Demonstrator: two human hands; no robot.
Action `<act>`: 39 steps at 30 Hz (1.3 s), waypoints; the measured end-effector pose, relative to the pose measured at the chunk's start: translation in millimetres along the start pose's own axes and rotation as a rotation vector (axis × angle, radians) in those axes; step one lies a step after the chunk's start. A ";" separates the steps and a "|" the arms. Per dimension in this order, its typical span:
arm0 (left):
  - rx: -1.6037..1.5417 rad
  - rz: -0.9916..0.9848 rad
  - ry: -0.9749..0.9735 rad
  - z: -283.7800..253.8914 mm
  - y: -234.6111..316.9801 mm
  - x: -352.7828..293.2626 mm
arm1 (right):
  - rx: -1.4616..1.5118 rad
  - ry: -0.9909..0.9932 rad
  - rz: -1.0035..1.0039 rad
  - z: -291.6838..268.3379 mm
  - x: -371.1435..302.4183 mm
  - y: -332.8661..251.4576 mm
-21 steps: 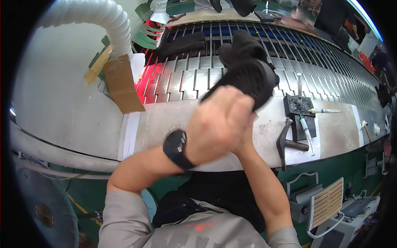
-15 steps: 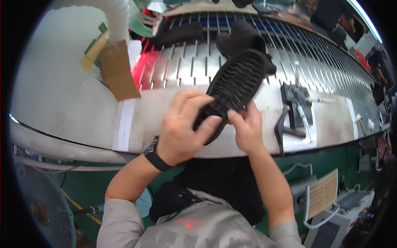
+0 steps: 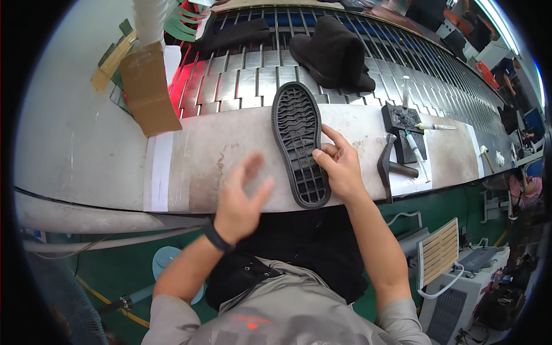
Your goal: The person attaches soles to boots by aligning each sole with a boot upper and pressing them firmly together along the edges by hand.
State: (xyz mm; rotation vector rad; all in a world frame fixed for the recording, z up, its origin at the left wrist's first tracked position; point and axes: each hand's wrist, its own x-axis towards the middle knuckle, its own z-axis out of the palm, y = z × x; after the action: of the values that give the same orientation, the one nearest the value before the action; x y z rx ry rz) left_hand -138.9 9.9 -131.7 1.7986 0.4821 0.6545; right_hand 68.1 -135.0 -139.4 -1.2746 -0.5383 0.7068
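Observation:
A black ridged shoe sole [image 3: 298,138] is held over the worktable with its long axis pointing away from me. My right hand [image 3: 343,172] grips its right edge, thumb on the ribbed face and fingers along the side. To the left of the sole, my left hand [image 3: 238,204] hovers apart from it, fingers spread and slightly blurred, with nothing in it. Beyond the sole, a dark boot [image 3: 336,52] lies on the slatted metal conveyor [image 3: 253,75]. A hammer [image 3: 386,167] rests on the table to the right of my right hand.
Right of the sole, a black block [image 3: 402,119] bears an upright syringe [image 3: 406,92]; two more syringes lie against it. A cardboard piece [image 3: 148,86] and a white hose [image 3: 149,23] stand at left. Another dark item [image 3: 236,35] is on the conveyor. A fan [image 3: 66,299] is lower left.
My left hand has let go of the sole and moved left and down. The sole has turned from a rightward slant to nearly straight, still in my right hand. The view has shifted slightly.

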 end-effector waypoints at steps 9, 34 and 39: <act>0.034 -0.117 -0.039 -5.4 -35.9 146.4 | -0.493 0.120 -0.210 21.8 -31.0 0.1; 1.179 -0.529 0.255 -196.6 -188.9 604.3 | -1.357 0.114 -0.434 -4.7 -41.9 -0.5; 1.224 -0.510 0.415 -140.1 -152.3 569.4 | -1.367 0.118 -0.447 -7.7 -39.3 -1.5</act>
State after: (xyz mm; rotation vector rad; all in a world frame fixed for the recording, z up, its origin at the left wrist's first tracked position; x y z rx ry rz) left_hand 204.9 508.7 -131.5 2.4625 1.8496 0.3523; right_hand 47.1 -169.2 -138.8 -2.2976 -1.2530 -0.2434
